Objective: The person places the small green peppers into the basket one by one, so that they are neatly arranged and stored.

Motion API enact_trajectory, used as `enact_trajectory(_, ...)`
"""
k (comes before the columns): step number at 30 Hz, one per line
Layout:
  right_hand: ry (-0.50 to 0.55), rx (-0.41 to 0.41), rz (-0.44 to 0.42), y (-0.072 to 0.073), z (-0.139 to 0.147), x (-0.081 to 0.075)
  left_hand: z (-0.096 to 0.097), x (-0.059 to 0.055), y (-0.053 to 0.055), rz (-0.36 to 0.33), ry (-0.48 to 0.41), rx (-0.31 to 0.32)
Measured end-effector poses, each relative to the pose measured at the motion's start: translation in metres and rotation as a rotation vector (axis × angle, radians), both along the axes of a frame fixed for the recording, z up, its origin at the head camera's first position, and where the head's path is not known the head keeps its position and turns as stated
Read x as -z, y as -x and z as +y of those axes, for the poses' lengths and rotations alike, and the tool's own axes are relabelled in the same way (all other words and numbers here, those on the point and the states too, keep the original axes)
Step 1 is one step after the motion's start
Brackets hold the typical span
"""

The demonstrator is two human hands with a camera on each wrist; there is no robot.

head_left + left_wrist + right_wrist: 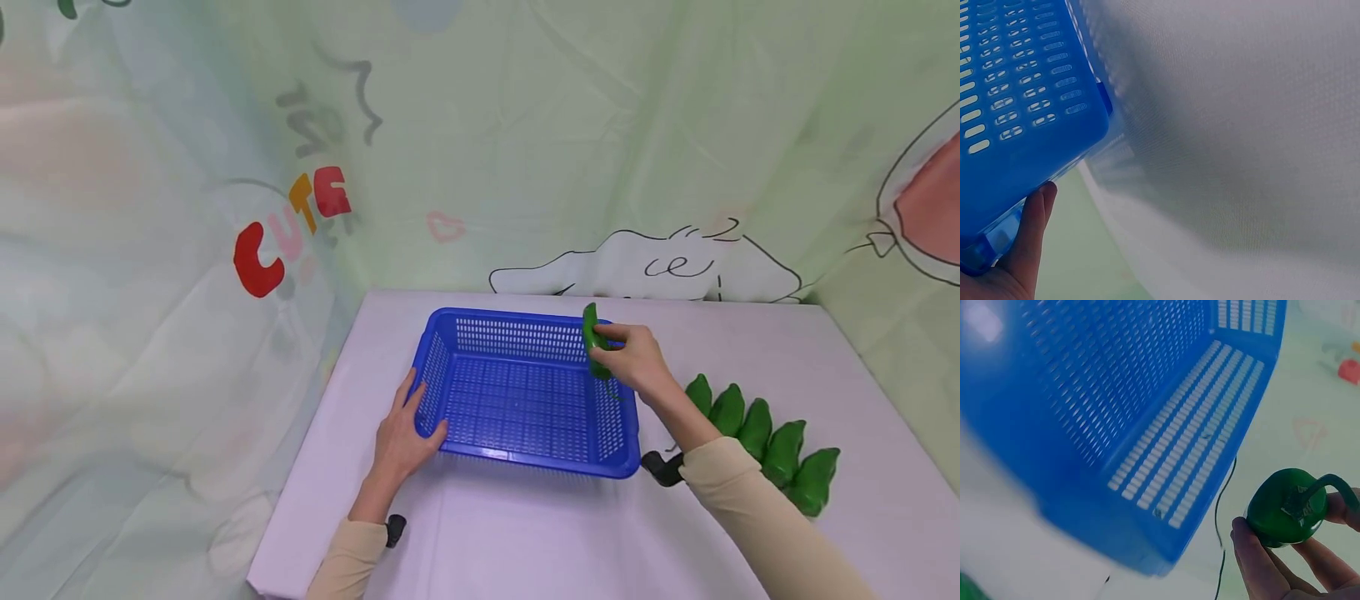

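My right hand (636, 357) pinches a glossy green pepper (592, 337) between thumb and fingers. It is held over the back right part of a blue plastic basket (517, 454). In the right wrist view the pepper (1288, 509) shows its curved stem, beside the basket's slotted wall (1179, 425). At the basket's near left corner, my left hand (405, 437) rests with spread, fairly straight fingers on the left rim and the thumb by the front rim. The left wrist view shows that hand (1019, 262) against the basket's edge (1029, 156).
Several green peppers (783, 450) lie in a slanting row on the white table (525, 542), right of the basket and partly behind my right forearm. Printed cloth (480, 150) hangs behind and beside the table. Each wrist bears a black device (662, 468).
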State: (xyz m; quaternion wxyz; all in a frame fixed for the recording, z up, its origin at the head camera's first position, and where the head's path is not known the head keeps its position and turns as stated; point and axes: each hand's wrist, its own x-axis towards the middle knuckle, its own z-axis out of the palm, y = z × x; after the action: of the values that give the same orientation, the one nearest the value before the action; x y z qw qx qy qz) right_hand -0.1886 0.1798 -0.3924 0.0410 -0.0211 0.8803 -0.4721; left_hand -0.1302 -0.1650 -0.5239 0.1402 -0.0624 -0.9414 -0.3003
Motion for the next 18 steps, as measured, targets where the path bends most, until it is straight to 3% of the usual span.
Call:
enact_trajectory(9, 0.042, -0.051, -0.029, 0.02, -0.049, -0.001, 0.0, -0.001, 0.002, 0.001, -0.012, 0.004)
enact_trajectory(18, 0.046, -0.125, -0.093, 0.029, -0.104, 0.014, 0.0, -0.002, 0.0, 0.013, -0.006, -0.006)
